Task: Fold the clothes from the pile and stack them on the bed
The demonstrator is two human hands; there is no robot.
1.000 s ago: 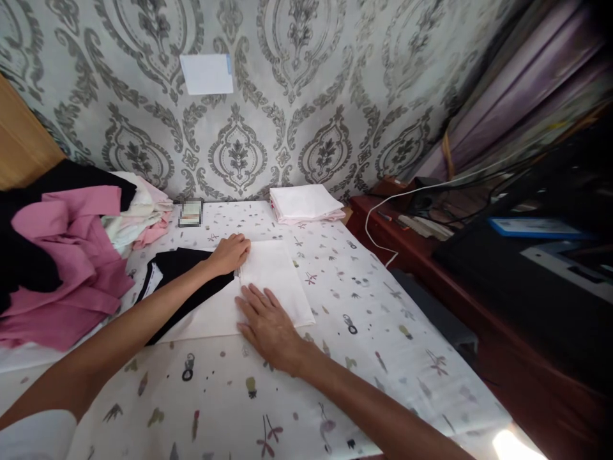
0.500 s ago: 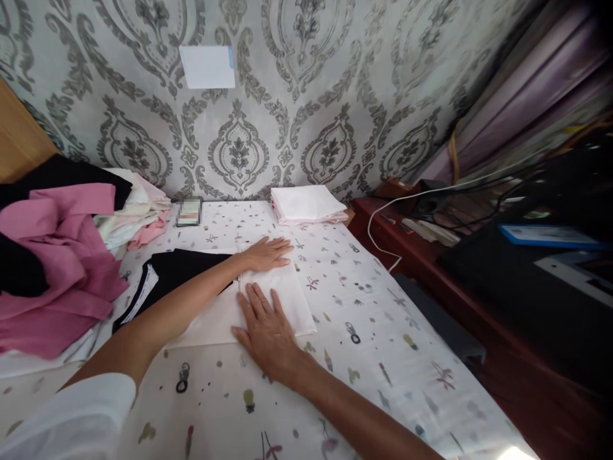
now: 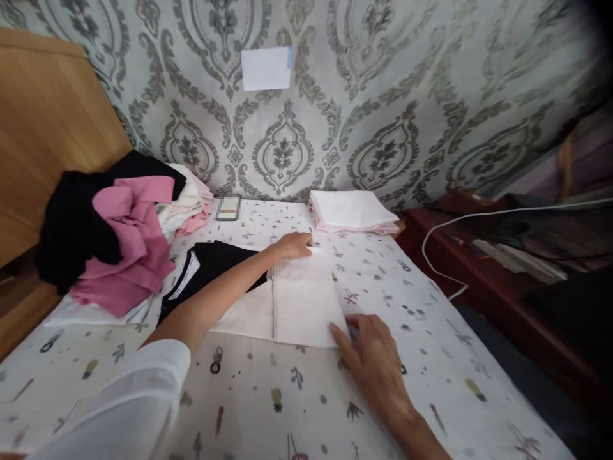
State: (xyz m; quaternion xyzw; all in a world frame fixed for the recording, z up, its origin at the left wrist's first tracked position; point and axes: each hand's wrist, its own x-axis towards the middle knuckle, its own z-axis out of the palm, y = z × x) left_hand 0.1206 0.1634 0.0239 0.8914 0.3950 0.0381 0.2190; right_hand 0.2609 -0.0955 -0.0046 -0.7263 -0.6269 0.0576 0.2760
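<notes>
A black and white shirt lies on the bed, its white lower part folded over toward the right and its black neckline at the left. My left hand is closed on the far right corner of the white cloth, fingers curled over the edge. At the near right corner is my right hand, with its thumb over the cloth edge and its curved fingers apart from the thumb. My left forearm hides part of the black cloth.
Pink and black clothes are heaped at the left by a wooden headboard. Folded white and pink cloths are stacked near the wall. A small blurred-out item lies at the back. A white cable hangs over the red-brown furniture at the right.
Both hands were lying flat on the white cloth. My left hand has closed on the far corner, and my right hand has moved right to the near corner. The view has turned left.
</notes>
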